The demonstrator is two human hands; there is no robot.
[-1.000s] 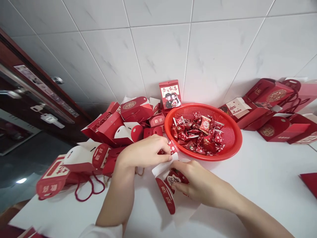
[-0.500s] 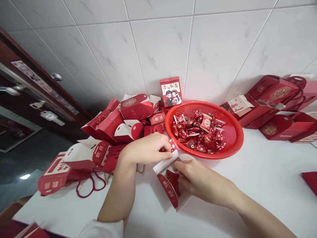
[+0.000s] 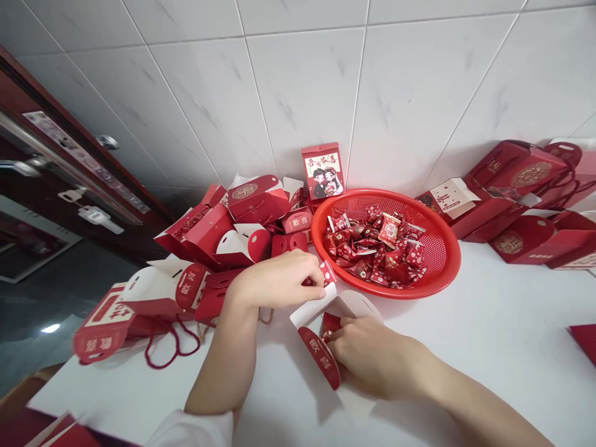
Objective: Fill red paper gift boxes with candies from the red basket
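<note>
The open box [image 3: 318, 357] sits on the white tabletop [image 3: 484, 329], close to the red basket [image 3: 395, 290]. The left hand [image 3: 294, 278] pinches its far flap; the right hand [image 3: 372, 354] dips inside, its grip hidden. White surface spreads rightward. Wrapped sweets [image 3: 388, 231] fill the basket beyond, red boxes [image 3: 259, 200] crowd the left, and a tiled wall [image 3: 302, 93] bounds the back.

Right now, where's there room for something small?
The biggest bare patch of white table lies between the red basket, the right forearm and the right boxes. A smaller one is between left forearm and left boxes, which crowd beside the basket.
</note>
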